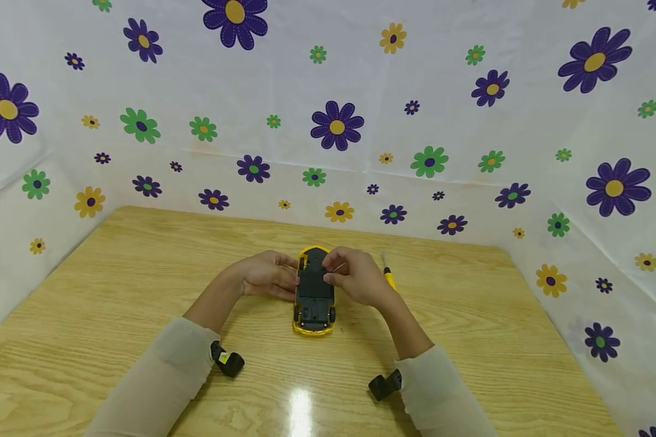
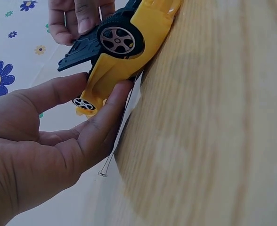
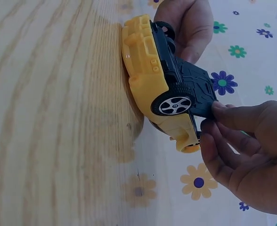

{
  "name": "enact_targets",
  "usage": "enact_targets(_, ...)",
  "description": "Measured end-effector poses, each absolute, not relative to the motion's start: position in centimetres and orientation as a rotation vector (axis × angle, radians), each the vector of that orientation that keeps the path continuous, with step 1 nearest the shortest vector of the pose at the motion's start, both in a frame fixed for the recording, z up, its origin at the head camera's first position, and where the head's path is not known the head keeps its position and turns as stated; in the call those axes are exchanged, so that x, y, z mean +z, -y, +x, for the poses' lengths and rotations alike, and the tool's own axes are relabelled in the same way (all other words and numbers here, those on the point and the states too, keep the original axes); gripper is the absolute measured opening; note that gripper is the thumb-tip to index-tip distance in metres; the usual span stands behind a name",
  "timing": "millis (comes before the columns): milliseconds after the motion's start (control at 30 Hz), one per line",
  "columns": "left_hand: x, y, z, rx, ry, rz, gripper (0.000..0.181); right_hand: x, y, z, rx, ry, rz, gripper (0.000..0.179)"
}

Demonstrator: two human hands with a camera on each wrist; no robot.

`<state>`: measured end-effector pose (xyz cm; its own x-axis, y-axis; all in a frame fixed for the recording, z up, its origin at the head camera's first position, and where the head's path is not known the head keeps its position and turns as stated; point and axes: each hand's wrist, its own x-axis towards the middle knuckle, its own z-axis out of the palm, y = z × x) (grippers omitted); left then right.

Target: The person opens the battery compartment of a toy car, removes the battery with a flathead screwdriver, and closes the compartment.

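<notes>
A yellow toy car (image 1: pixel 313 332) lies upside down on the table with its underside facing up. My left hand (image 1: pixel 265 274) holds the yellow body from the left, thumb on the upper edge and fingers beneath, near one wheel (image 2: pixel 84 104). The black base plate (image 3: pixel 199 89) stands tilted up at one end, with a gap between it and the yellow body in both wrist views. At the raised end, my right hand (image 3: pixel 251 146) pinches the plate's edge between thumb and fingers. The wheels beside the plate's lower end sit in the body.
To the right of the right hand lies a screwdriver (image 1: pixel 389 279) with a yellow and black handle, its shaft pointing to the back. The wooden table (image 1: pixel 470 321) is bordered by a white flowered cloth (image 1: pixel 284 79) at the back and sides. Both sleeves carry a black wrist camera (image 1: pixel 229 362).
</notes>
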<state>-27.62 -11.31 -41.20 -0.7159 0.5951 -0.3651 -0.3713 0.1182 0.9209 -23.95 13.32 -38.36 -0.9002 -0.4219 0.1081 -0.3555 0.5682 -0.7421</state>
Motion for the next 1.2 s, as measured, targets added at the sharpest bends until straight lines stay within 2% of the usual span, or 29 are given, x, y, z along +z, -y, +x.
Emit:
enact_targets(133, -41.2, 11.4, -27.7, 1.689, -1.676, 0.227, 0.069, -38.1, -13.3, -24.0, -1.317, -2.686, -0.684, 0.012)
enact_targets(633, -41.1, 11.5, -27.8, 1.681, -1.703, 0.208, 0.073, -37.6, -16.0, -25.6, -1.691, -2.618, -0.616, 0.014)
enact_targets(1200, -40.8, 11.3, -27.7, 1.684, -1.696, 0.214, 0.074, -39.0, -19.3, -27.0, -1.625, -2.706, -0.380, 0.016)
